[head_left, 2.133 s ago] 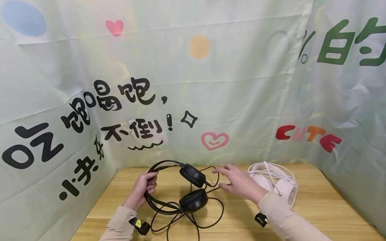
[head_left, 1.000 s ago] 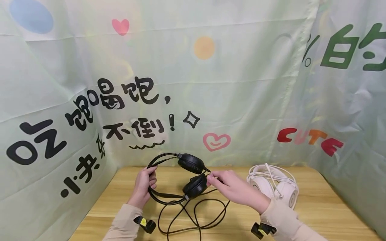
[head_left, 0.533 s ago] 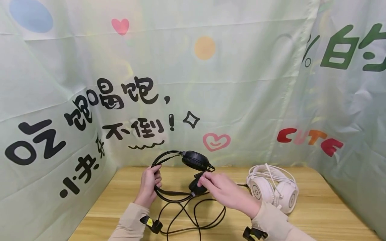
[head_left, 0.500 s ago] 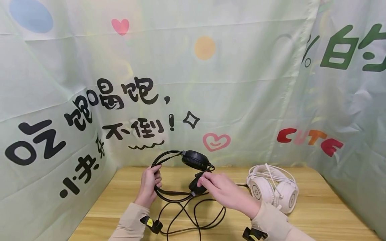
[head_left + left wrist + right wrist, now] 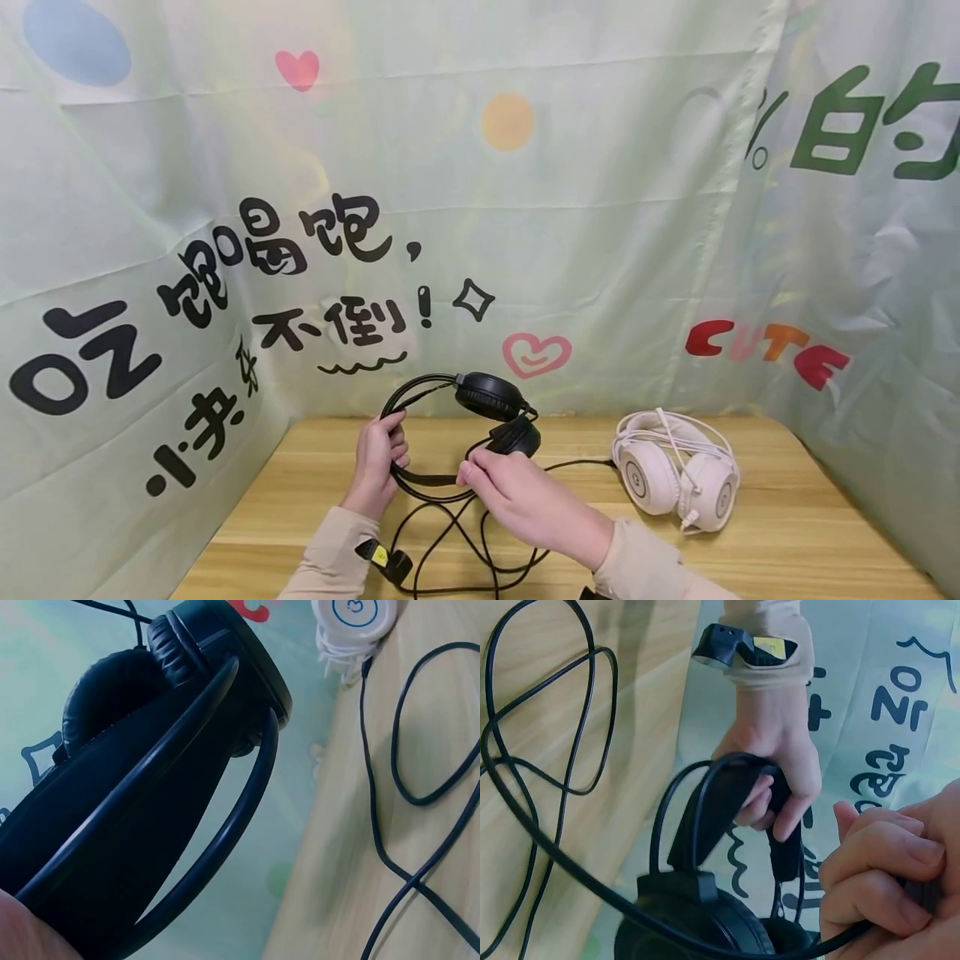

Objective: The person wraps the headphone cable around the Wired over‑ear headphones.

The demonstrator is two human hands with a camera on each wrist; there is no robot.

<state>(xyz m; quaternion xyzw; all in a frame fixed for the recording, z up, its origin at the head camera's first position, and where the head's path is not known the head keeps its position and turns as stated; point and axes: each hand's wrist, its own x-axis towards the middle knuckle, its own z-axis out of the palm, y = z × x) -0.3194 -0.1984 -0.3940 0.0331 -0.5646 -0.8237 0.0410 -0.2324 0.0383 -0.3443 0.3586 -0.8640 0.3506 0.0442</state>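
Black over-ear headphones (image 5: 489,397) are held above the table, earcups toward the right and headband toward the left. My left hand (image 5: 378,458) grips the headband with curled fingers. In front of the lower earcup (image 5: 523,437), my right hand (image 5: 532,504) pinches the headphones' black cable. The right wrist view shows that hand's curled fingers (image 5: 881,892) around the cable, which sweeps across the front of an earcup. More of the cable (image 5: 373,787) lies in loose loops on the table. Part of the lower earcup is hidden behind my right hand.
White headphones (image 5: 648,479), wrapped in their own white cable, rest on the wooden table (image 5: 795,500) to the right. The black cable's far stretch reaches up to them. A printed cloth (image 5: 600,250) hangs behind and along both sides.
My right hand came in, took the black cable by the earcups and drew it left and toward me. My left hand shifted slightly right, and the headphones rose and turned a little.
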